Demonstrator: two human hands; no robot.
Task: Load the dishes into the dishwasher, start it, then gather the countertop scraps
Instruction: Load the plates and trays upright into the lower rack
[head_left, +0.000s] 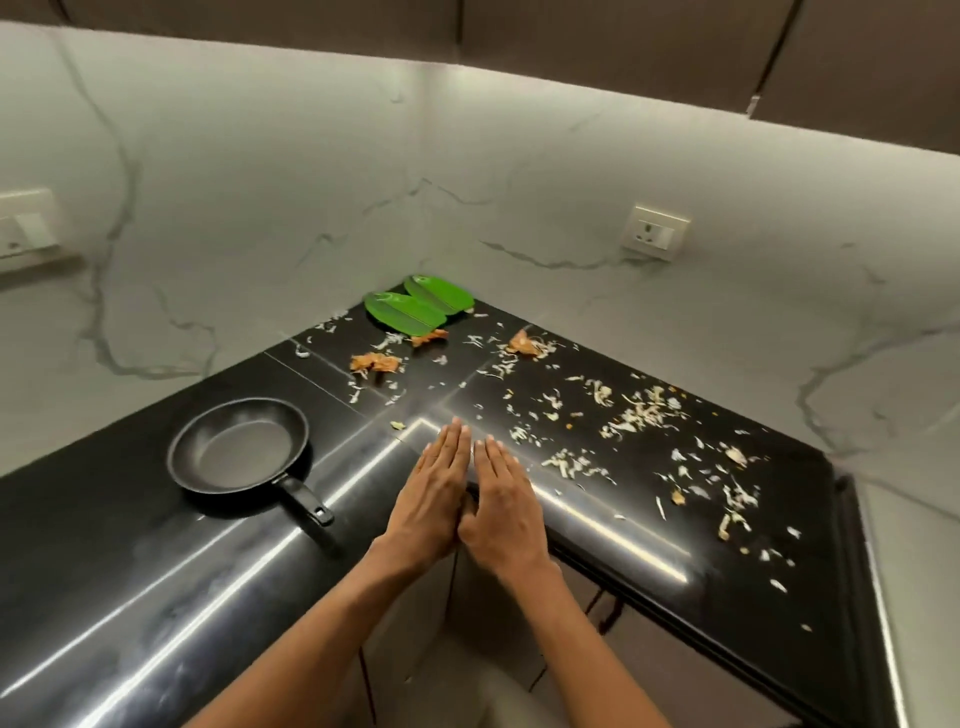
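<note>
Both hands flat at the counter's inner corner, ready to gather scraps.
Left hand (434, 496) and right hand (501, 501), fingers straight, hold nothing; sweep the onion-peel scraps (641, 415) at right of frame inward, skirting the frying pan (239, 447).

Home kitchen. Black polished stone L-shaped table (156, 545) runs into a corner of white marble-look backsplash (260, 208). On the table: frying pan (239, 447), with vegetable scraps (639, 415) scattered to its right. Wall sockets (655, 231) above the table, dark cabinets (623, 41) overhead.
</note>
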